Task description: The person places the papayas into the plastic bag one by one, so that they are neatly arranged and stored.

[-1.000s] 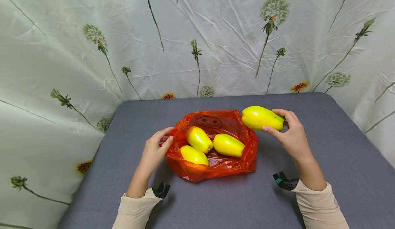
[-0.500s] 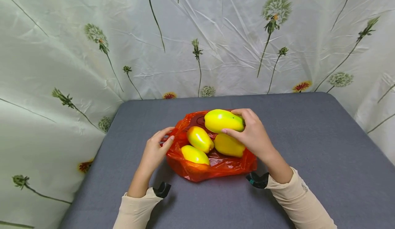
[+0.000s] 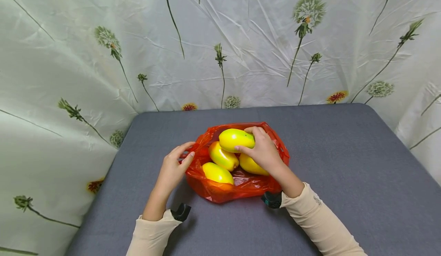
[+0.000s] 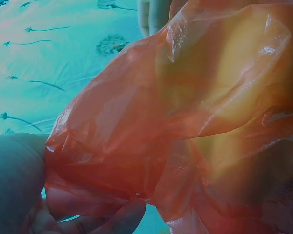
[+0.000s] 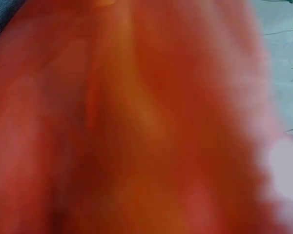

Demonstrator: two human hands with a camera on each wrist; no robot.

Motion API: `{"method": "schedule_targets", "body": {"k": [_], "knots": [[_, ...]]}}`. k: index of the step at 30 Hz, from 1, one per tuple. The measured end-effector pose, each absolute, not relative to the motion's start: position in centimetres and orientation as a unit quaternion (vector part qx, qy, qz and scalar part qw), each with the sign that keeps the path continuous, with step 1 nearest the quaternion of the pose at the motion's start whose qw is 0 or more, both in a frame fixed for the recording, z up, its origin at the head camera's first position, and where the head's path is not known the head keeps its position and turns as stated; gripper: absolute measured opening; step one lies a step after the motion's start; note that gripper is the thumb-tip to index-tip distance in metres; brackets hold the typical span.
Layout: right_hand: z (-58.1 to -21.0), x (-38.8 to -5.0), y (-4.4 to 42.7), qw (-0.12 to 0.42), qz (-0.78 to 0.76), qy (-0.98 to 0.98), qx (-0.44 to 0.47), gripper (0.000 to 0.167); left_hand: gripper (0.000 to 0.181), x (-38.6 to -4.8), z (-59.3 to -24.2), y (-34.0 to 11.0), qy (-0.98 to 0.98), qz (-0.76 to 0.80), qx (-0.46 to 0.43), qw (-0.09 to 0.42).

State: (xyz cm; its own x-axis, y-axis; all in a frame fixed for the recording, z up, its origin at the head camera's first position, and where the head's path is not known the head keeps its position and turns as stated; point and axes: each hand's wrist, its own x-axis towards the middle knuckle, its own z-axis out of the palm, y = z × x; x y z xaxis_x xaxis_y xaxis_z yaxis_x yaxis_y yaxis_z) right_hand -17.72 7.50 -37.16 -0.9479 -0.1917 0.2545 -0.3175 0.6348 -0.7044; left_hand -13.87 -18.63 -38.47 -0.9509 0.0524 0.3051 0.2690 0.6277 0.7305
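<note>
A red plastic bag [image 3: 215,195] lies with its mouth spread wide, a dark printed face partly covered on its far inner wall. My left hand [image 3: 173,168] pinches the bag's left edge; in the left wrist view the fingers [image 4: 124,218] curl around the red film [image 4: 107,122]. Over the bag's opening, my right hand [image 3: 263,151] grips a yellow papaya [image 3: 234,139] with a greenish end. Below it sit a left papaya [image 3: 222,157], a near papaya [image 3: 218,173] and a right papaya [image 3: 253,165], the last partly hidden by my hand. The right wrist view is mostly blurred red film.
The bag rests on a grey cloth-covered table [image 3: 330,152]. Behind and to the left hangs a pale curtain [image 3: 255,56] printed with dandelions. Black wrist bands [image 3: 180,212] are on both arms.
My right hand has carried the papaya leftward from beside the bag to over its opening, and lower. The left hand has stayed at the bag's edge.
</note>
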Motion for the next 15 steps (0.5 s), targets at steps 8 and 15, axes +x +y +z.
{"method": "schedule_targets", "body": {"k": [8,15], "knots": [[-38.2,-18.1,7.3,0.106,0.372,-0.913,0.132,0.052,0.031,-13.9,-38.5,-18.6,-0.892,-0.424,-0.094,0.129],[-38.6,-18.4,7.2,0.073,0.335,-0.931,0.123,0.051,0.031,-13.8,-38.4,-18.6,-0.890,-0.428,-0.095,0.125]]}}
